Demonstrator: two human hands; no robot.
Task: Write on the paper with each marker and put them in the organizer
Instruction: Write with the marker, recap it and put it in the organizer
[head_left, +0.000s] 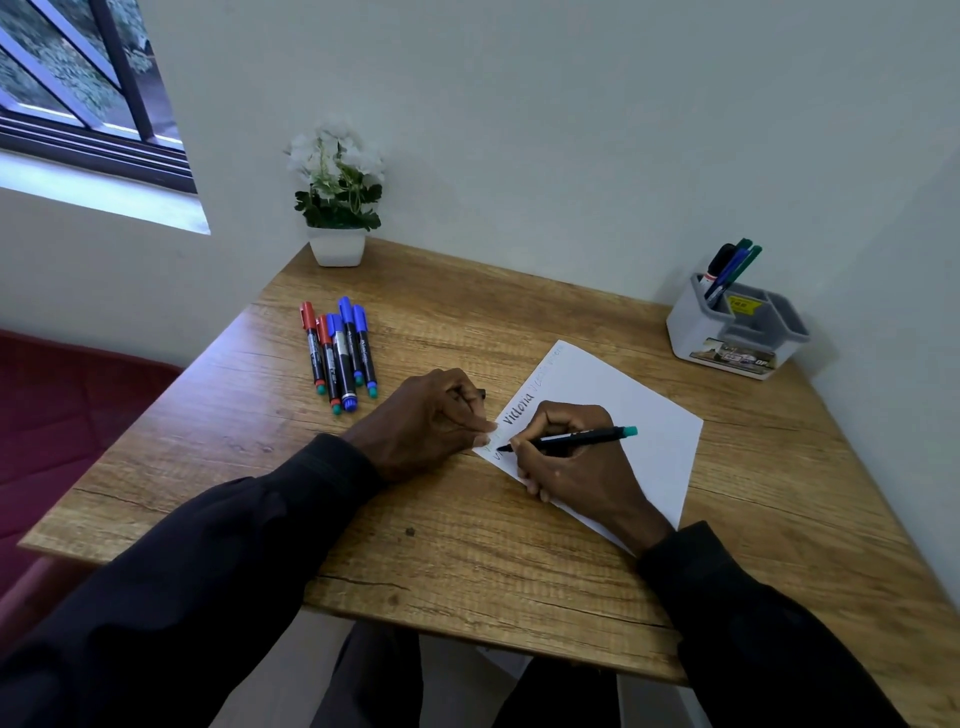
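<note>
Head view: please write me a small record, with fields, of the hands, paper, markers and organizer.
right-hand grip: holds black marker with teal end, tip on white paper sheet
left-hand grip: fingers curled, rests at the paper's left corner
loose markers: five, red- and blue-capped, lying on wooden table
grey-white plastic organizer: far right, holds standing markers

Wooden table (467, 545) filling the centre and lower frame, white pot (336, 247) with white flowers (337, 156) on its far corner, upper middle, barred window (78, 78) upper left, plain wall (571, 130) across the top, dark red seat (62, 415) at the left edge.
</note>
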